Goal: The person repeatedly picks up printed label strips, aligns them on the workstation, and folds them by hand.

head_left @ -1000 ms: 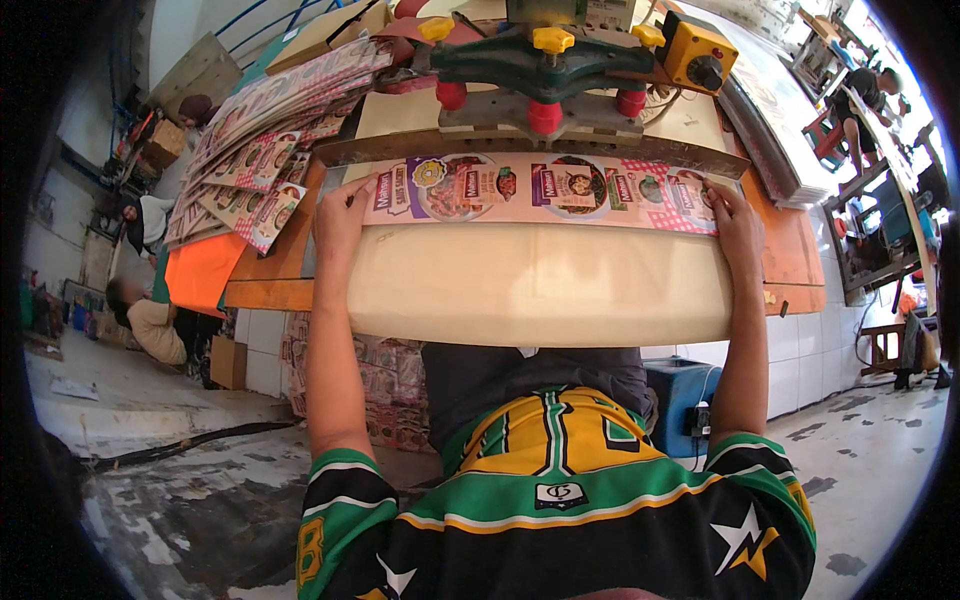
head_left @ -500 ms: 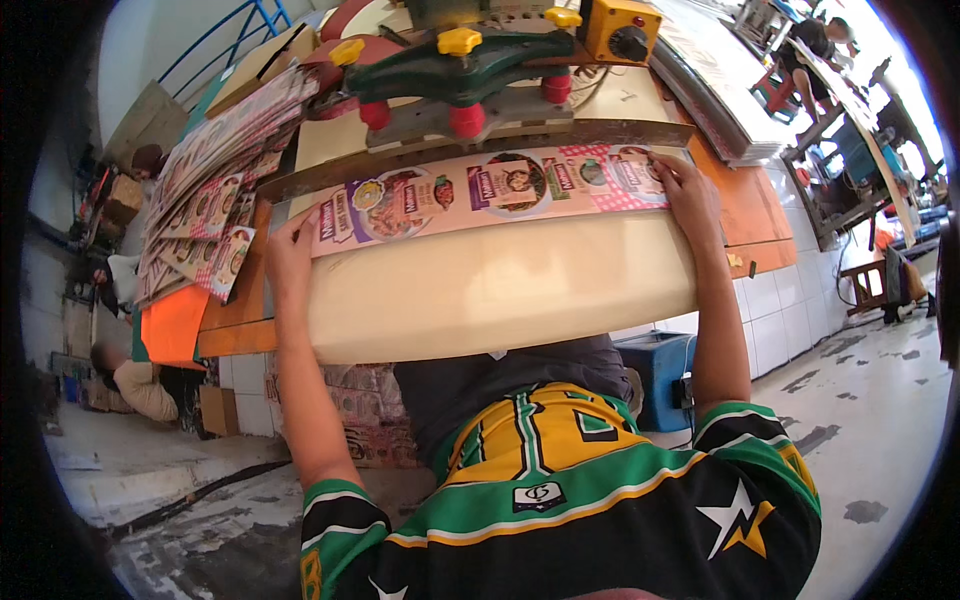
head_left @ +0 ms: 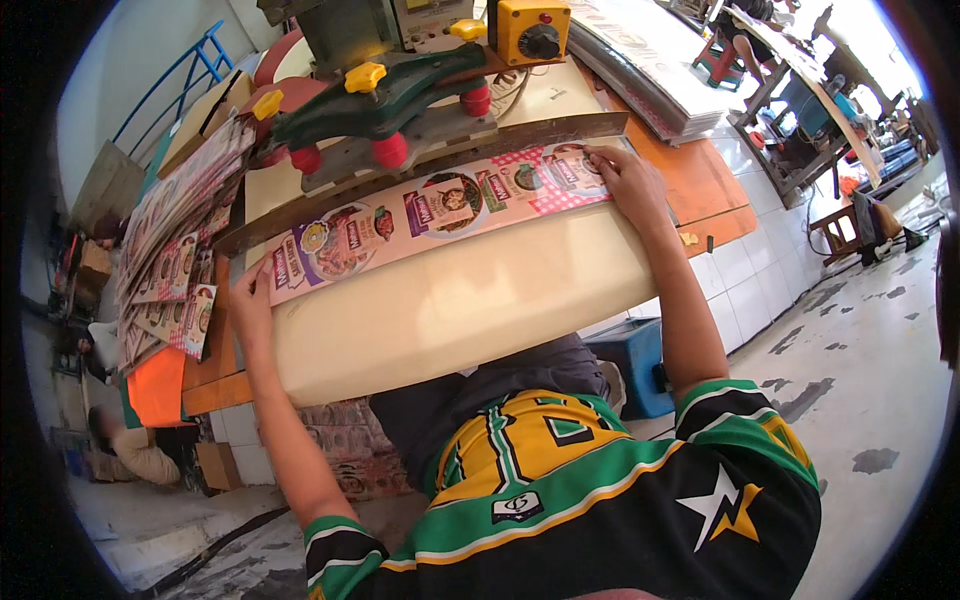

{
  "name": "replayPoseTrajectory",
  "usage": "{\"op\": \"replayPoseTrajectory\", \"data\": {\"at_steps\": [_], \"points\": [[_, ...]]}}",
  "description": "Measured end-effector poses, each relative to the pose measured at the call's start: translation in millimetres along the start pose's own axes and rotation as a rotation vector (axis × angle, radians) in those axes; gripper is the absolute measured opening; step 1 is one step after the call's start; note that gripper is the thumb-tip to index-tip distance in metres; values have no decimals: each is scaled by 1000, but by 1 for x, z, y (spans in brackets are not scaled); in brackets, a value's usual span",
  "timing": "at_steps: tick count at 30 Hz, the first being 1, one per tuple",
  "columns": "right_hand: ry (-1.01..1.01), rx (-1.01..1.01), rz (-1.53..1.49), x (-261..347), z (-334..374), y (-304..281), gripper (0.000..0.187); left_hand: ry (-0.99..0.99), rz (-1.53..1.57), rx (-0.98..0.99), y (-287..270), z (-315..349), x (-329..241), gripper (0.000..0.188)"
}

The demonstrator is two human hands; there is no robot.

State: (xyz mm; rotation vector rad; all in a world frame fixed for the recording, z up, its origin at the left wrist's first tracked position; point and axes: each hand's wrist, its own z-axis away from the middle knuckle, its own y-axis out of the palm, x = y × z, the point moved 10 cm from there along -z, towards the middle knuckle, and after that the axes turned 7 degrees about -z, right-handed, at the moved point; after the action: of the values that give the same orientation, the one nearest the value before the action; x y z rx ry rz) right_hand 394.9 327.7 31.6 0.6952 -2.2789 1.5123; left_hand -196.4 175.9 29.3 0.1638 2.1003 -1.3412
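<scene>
A long pink printed sheet [head_left: 400,228] with food pictures lies across the worktop, its far edge along a metal bar [head_left: 350,199]. My left hand [head_left: 254,312] pinches its left end between thumb and fingers. At the other end, my right hand [head_left: 634,186] is closed on the right corner, fingertips on top. Nearer to me, a smooth cream-coloured sheet [head_left: 460,300] spans between my forearms and bends down at the front. Beyond the bar stands a machine with a dark green clamp arm [head_left: 375,105], yellow knobs and red rubber feet.
Printed sheets are piled at the left [head_left: 165,250], above an orange sheet [head_left: 156,388]. A yellow control box [head_left: 532,32] sits on the machine. Flat boards [head_left: 655,65] are stacked at the back right. Below the table is a blue bin [head_left: 630,365]. Other people are farther off.
The whole view has shifted and tilted, so the table now slants up to the right. Both hands keep their places at the printed sheet's ends, and the sheet stays along the bar.
</scene>
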Motion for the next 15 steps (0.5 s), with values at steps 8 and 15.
{"op": "replayPoseTrajectory", "data": {"at_steps": [8,15], "points": [[35,7,26,0,0,-1,30,48,45,-11,1,-3,3,35],[23,20,12,1,1,1,29,73,86,-3,5,-6,13,36]]}}
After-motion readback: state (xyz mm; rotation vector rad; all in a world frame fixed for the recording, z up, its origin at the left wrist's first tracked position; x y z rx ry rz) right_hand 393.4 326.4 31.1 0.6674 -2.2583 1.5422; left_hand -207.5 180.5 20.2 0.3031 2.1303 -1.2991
